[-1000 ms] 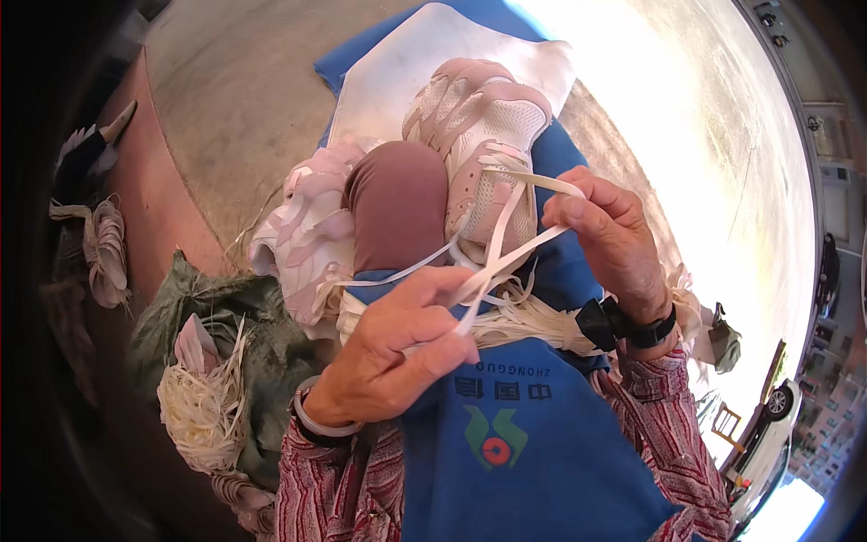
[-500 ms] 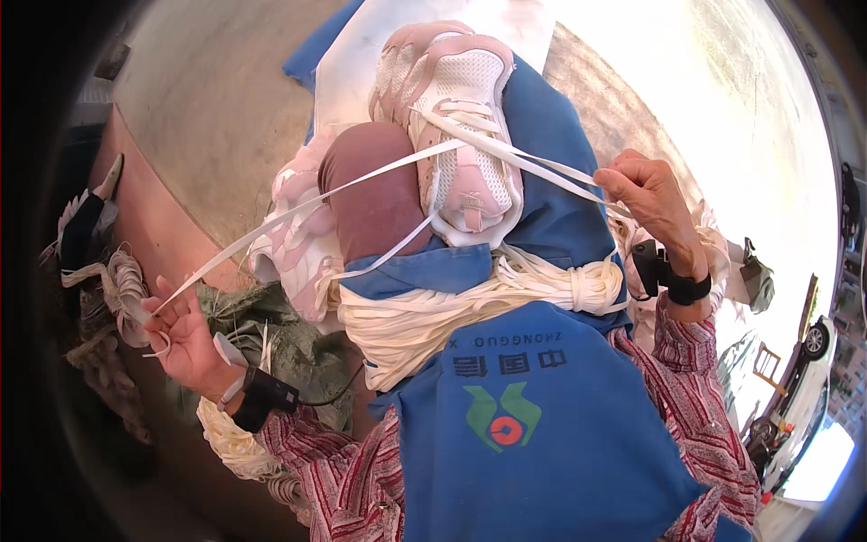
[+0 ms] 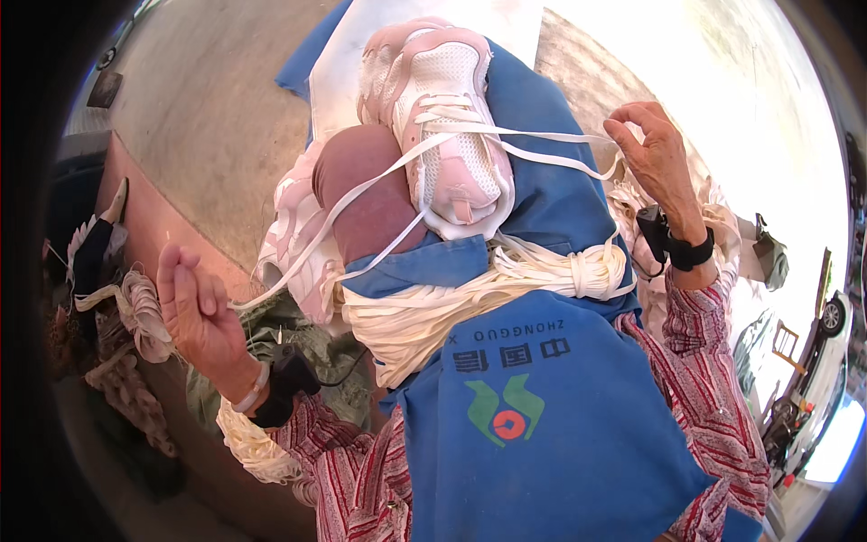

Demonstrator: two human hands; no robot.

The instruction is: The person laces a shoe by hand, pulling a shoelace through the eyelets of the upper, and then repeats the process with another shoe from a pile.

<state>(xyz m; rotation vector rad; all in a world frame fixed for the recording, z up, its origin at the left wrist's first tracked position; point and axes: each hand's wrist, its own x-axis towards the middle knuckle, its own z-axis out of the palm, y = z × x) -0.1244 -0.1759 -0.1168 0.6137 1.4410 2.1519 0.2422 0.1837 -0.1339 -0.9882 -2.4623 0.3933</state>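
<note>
A pink and white sneaker (image 3: 452, 135) lies on my lap, toe pointing away, pressed against another such shoe. A flat white shoelace (image 3: 366, 187) runs from its eyelets in slack strands to both sides. On the left, my left hand (image 3: 200, 312) is raised, fingers curled, with one lace strand meeting it beside the lower fingers. My right hand (image 3: 652, 149) is at the right of the shoe, thumb and forefinger bent together where a lace strand bends back. Across my lap lies a thick hank of cream laces (image 3: 424, 316), tied at its right end.
My maroon-covered knee (image 3: 366, 194) rises beside the sneaker, with more pink and white shoes (image 3: 293, 239) to its left. Blue apron cloth (image 3: 542, 434) covers my lap. Coiled laces (image 3: 144, 312) and a green sack (image 3: 271, 334) sit at the left; a white car (image 3: 817, 379) stands far right.
The lace has gone from taut to slack. My left hand has turned upward and moved slightly inward, while my right hand has risen. The sneaker has shifted a little left in view.
</note>
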